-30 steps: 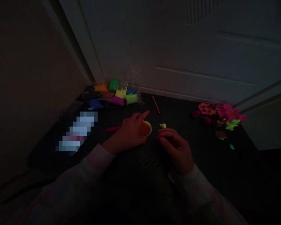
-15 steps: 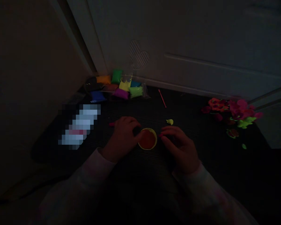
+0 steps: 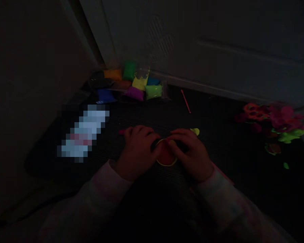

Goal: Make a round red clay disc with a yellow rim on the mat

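A flat red clay disc (image 3: 166, 156) with a thin yellow rim lies on the dark table between my hands. Curled around its left edge, my left hand (image 3: 139, 153) rests with the thumb against the rim, steadying it. My right hand (image 3: 192, 153) is closed in a pinch on a small pink clay piece (image 3: 168, 139), with the fingertips over the disc's upper edge. A bright pink piece (image 3: 122, 132) shows just left of my left hand. Behind my right fingers lies a yellow clay scrap (image 3: 195, 131).
Several coloured clay packets (image 3: 134, 93) lie along the back wall. A pink stick tool (image 3: 185, 101) is right of them. A lit, blurred screen (image 3: 84, 131) sits at left. Pink, orange and green flower shapes (image 3: 281, 118) are grouped at right, near a small green piece (image 3: 286, 165).
My right hand has moved left, bringing the pink piece from beside the disc onto its upper edge. My left hand stays at the disc. The view has shifted slightly.
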The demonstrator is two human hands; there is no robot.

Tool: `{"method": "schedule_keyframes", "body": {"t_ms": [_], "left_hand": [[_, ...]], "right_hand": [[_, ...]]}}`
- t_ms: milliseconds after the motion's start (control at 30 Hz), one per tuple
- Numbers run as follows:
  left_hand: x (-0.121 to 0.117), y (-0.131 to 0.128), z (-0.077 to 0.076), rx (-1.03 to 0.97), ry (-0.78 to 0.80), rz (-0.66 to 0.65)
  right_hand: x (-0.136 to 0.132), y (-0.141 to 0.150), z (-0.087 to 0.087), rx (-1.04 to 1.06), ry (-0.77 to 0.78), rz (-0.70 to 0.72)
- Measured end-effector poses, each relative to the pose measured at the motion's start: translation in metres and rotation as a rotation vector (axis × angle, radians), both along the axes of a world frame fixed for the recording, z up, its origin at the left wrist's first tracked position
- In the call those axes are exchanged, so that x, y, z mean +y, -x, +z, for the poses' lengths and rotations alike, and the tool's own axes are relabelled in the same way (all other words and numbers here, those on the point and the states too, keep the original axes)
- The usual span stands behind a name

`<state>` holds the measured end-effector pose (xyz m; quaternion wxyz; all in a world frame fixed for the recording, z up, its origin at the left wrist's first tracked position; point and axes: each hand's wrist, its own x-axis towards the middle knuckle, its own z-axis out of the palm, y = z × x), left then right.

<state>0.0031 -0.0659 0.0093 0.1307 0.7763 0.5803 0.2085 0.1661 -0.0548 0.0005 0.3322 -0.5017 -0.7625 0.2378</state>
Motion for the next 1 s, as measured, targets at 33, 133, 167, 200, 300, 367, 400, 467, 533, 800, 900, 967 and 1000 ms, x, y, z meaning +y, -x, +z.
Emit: {"method": "schedule_keyframes", "body": {"t_ms": [33,133,167,200,300,367,400,467,533,800,900,967,1000], "left_hand": [[-0.001,0.000,0.000,0.001,0.001,-0.004],[-0.003,0.001,0.002,0.007,-0.009,-0.019],[-0.003,0.001,0.003,0.012,-0.017,-0.019],[-0.004,0.001,0.004,0.016,-0.028,-0.020],[-0.006,0.002,0.007,0.034,-0.050,-0.037],[-0.007,0.003,0.009,0.041,-0.046,-0.053],[-0.008,0.003,0.010,0.042,-0.043,-0.062],[-0.010,0.003,0.010,0.047,-0.050,-0.083],[-0.011,0.003,0.010,0.056,-0.072,-0.111],[-0.010,0.000,0.010,0.100,-0.071,-0.160],[-0.010,0.001,0.009,0.109,-0.055,-0.168],[-0.010,0.001,0.009,0.106,-0.051,-0.171],[-0.010,0.001,0.009,0.102,-0.054,-0.172]], "right_hand": [[0.000,0.000,0.000,-0.017,0.004,0.004],[-0.002,-0.002,0.000,-0.064,0.001,0.021],[-0.002,-0.003,0.000,-0.079,-0.002,0.027],[-0.002,-0.003,0.000,-0.092,-0.004,0.033],[-0.002,-0.004,0.000,-0.126,0.010,0.034],[-0.002,-0.004,0.001,-0.144,0.033,0.032],[-0.002,-0.004,0.002,-0.151,0.042,0.030],[-0.003,-0.004,0.003,-0.160,0.049,0.029],[-0.003,-0.004,0.004,-0.167,0.043,0.027],[-0.005,-0.004,0.005,-0.216,0.026,0.019],[-0.005,-0.004,0.005,-0.241,-0.003,0.011],[-0.005,-0.005,0.005,-0.261,-0.032,0.011],[-0.005,-0.005,0.005,-0.270,-0.047,0.010]]}}
